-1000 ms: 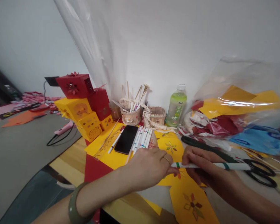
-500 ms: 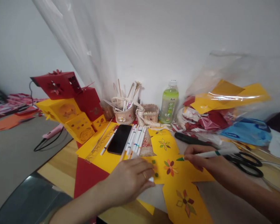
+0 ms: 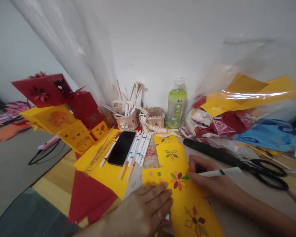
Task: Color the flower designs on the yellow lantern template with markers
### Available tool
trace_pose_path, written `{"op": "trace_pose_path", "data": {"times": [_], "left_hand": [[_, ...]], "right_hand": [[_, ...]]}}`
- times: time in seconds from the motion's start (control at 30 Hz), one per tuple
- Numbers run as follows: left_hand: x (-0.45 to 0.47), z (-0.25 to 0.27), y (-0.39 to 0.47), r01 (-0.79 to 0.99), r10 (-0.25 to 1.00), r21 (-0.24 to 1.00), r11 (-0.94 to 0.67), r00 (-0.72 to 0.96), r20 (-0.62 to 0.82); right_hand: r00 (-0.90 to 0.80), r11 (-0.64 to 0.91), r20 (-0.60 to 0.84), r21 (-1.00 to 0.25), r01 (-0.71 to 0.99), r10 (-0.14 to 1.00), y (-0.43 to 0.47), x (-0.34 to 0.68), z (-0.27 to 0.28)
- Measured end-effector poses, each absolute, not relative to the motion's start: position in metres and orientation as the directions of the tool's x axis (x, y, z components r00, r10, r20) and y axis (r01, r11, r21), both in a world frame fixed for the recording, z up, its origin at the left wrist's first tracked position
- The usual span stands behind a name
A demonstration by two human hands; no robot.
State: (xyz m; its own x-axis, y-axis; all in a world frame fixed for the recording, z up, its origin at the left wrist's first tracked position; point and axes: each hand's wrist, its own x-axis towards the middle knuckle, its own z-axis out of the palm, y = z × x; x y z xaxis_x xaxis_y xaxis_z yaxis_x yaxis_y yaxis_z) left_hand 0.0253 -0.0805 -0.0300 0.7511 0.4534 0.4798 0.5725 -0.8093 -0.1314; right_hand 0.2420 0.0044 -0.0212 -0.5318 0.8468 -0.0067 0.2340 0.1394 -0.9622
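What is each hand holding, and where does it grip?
The right hand pinches a white green-tipped marker near its tip. The left hand holds nothing, pressing the yellow paper cutout.

Left hand (image 3: 148,210): palm down, fingers spread flat, ring on one finger; forearm enters from below
Right hand (image 3: 207,176): fingers pinched in a writing grip; forearm stretches in from the right

Bottle (image 3: 177,104) label (blurred) unreadable

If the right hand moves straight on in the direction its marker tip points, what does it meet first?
The right hand holds a green marker pointing left. Its tip is right at the orange flower on the yellow paper, so probably that flower first.
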Motion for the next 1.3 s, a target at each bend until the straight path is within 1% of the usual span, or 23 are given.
{"op": "trace_pose_path", "data": {"times": [0.27,0.5,0.67,1.07,1.2,1.3], "left_hand": [[0.0277,-0.0195,-0.0786,0.548,0.435,-0.167,-0.820,0.785,0.442],[0.0273,-0.0210,-0.0788,0.555,0.455,-0.140,-0.820,0.780,0.430],[0.0265,-0.0210,-0.0788,0.557,0.462,-0.132,-0.820,0.780,0.422],[0.0263,-0.0194,-0.0804,0.563,0.476,-0.126,-0.817,0.781,0.403],[0.0257,-0.0197,-0.0806,0.557,0.478,-0.115,-0.822,0.786,0.392],[0.0256,-0.0205,-0.0812,0.564,0.485,-0.106,-0.819,0.779,0.396]], "right_hand": [[-0.552,0.148,-0.033,-0.948,0.280,0.833,0.0010,0.2429,-0.0198],[-0.554,0.161,-0.040,-0.937,0.308,0.831,0.0027,0.2458,-0.0230],[-0.553,0.135,-0.072,-0.937,0.324,0.830,0.0026,0.2450,-0.0231],[-0.551,0.160,-0.041,-0.937,0.312,0.834,0.0011,0.2464,-0.0249],[-0.557,0.126,-0.079,-0.939,0.320,0.827,0.0016,0.2467,-0.0271],[-0.559,0.154,-0.049,-0.938,0.310,0.828,0.0030,0.2465,-0.0273]]}}
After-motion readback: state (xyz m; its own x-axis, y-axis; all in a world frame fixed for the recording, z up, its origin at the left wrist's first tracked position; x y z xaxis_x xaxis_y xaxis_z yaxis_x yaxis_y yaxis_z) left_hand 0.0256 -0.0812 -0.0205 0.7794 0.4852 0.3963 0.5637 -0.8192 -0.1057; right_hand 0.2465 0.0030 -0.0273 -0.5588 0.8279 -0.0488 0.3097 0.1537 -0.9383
